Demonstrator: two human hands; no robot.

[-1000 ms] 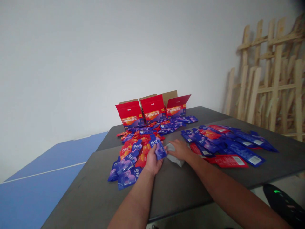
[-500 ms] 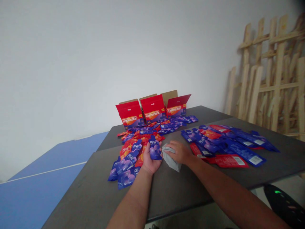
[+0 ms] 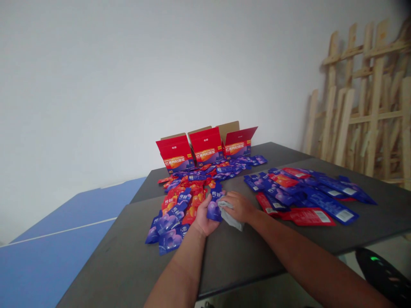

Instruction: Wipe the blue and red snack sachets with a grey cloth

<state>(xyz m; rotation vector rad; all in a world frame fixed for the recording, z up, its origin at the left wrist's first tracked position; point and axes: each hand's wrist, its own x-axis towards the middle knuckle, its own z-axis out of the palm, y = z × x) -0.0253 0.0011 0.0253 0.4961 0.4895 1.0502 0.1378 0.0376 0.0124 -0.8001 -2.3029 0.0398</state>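
Note:
A purple-blue pouch point(image 3: 214, 207) with white lettering stands upright in my left hand point(image 3: 204, 217), thumb along its edge. My right hand point(image 3: 239, 206) is closed on a grey cloth point(image 3: 231, 219), whose loose end hangs down toward the tabletop. The cloth meets the right edge of the pouch. Left of my hands lies a pile of purple and orange-red pouches point(image 3: 173, 218). Another heap of blue and red pouches point(image 3: 298, 192) lies to the right of my right hand, several with barcode labels showing.
Three red boxes point(image 3: 205, 149) with raised flaps stand at the back of the dark table point(image 3: 244, 256), more pouches point(image 3: 205, 172) before them. A blue table with a white line point(image 3: 80, 226) is at left. Wooden frames point(image 3: 362, 111) lean at right; a black device point(image 3: 382, 273) sits below the table edge.
The pouch in my left hand has shifted slightly right and down. My right hand with the cloth has closed up against the pouch's edge.

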